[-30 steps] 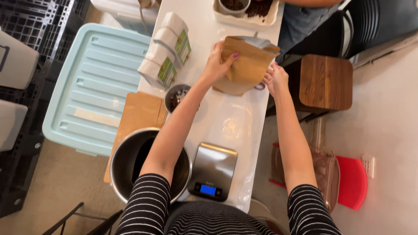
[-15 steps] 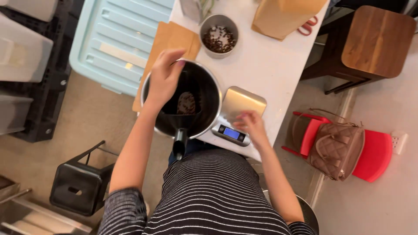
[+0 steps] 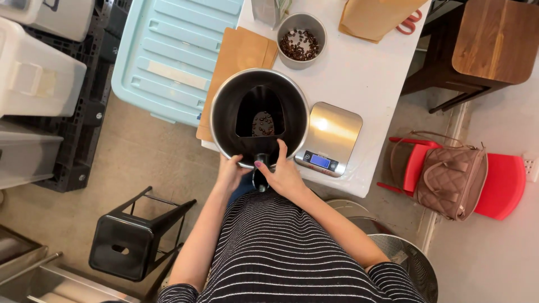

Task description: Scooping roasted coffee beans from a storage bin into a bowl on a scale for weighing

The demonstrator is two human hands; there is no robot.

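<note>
A large steel bowl (image 3: 222, 101) stands at the near edge of the white table (image 3: 370, 84), with a black scoop (image 3: 259, 115) inside holding a few coffee beans. My left hand (image 3: 232, 173) grips the bowl's near rim from below. My right hand (image 3: 282, 174) holds the same rim beside the scoop's handle, thumb up over the edge. Just right of the bowl lies a steel kitchen scale (image 3: 329, 138) with a lit blue display.
A small steel cup of coffee beans (image 3: 301, 40) and a brown paper bag (image 3: 373, 17) sit farther back. A light blue bin lid (image 3: 168, 50) lies to the left, a black stool (image 3: 135, 238) near left, and a red stool with a quilted handbag (image 3: 452, 177) to the right.
My left hand dropped from the bowl's far left rim to its near rim. My right hand left the scale and took the bowl's near rim. The view shifted nearer.
</note>
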